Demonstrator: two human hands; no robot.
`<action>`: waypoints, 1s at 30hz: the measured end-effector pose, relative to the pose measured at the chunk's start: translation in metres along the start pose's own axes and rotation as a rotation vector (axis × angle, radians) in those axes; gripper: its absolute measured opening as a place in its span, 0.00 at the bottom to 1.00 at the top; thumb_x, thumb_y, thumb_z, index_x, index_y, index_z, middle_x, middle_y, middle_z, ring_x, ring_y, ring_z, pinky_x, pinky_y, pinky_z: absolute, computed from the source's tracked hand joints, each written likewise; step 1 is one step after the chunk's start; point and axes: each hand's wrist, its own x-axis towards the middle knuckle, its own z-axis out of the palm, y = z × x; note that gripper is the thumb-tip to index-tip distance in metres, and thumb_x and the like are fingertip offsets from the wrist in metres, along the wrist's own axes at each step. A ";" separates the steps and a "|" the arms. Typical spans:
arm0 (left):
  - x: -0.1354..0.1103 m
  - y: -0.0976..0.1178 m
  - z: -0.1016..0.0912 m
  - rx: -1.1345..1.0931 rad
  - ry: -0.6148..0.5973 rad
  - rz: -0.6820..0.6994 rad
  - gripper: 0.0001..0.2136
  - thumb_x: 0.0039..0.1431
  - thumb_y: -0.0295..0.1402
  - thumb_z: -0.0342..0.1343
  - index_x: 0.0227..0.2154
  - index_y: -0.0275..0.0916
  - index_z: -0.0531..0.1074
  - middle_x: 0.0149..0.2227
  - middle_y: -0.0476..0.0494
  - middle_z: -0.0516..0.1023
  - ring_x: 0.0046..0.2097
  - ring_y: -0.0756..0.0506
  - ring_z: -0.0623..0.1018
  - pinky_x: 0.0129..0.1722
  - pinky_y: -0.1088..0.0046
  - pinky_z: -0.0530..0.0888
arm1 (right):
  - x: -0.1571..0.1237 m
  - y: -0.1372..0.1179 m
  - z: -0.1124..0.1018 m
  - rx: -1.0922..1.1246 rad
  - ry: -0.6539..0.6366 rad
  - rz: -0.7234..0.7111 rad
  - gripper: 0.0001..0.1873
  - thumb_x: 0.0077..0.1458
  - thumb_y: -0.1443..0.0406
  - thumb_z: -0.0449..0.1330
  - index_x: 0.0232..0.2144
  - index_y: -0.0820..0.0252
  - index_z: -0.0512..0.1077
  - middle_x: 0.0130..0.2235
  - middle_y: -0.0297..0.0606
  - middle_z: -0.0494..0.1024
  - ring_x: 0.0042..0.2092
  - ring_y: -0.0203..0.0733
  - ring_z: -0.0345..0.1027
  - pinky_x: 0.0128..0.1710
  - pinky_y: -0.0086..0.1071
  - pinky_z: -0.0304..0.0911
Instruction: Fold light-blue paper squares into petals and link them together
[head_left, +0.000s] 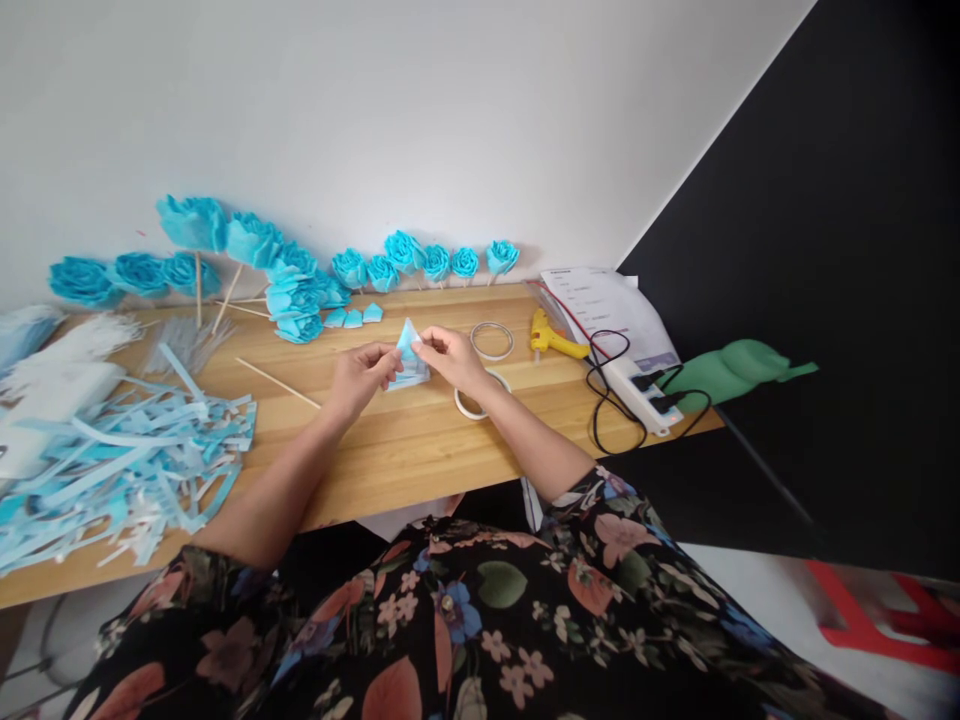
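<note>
Between my two hands is a small piece of light blue sheet (407, 338), folded to a point at the top. My left hand (364, 375) pinches its left side, and my right hand (448, 355) grips its right edge. Right below lies a stack of pale blue sheets (409, 374) on the table, partly covered by the fingers. Two rolls of tape rest by my right hand: one tape roll (492, 341) behind it, another tape roll (471, 405) partly hidden under the wrist. Several small blue folded pieces (354, 318) lie beyond my left hand.
Blue paper flowers (405, 252) on sticks line the wall. Blue strips (135, 460) pile up at left, near a wooden stick (277, 382). At right are a yellow glue gun (555, 336), a power strip (643, 393) with black cords, printed papers (611, 310) and a green object (731, 372).
</note>
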 end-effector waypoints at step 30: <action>-0.001 0.000 -0.001 -0.001 -0.028 -0.006 0.16 0.50 0.45 0.64 0.21 0.36 0.75 0.19 0.48 0.73 0.20 0.53 0.67 0.21 0.76 0.65 | -0.001 0.004 0.000 -0.025 0.012 -0.031 0.20 0.57 0.49 0.59 0.27 0.60 0.69 0.25 0.28 0.64 0.28 0.32 0.55 0.30 0.28 0.52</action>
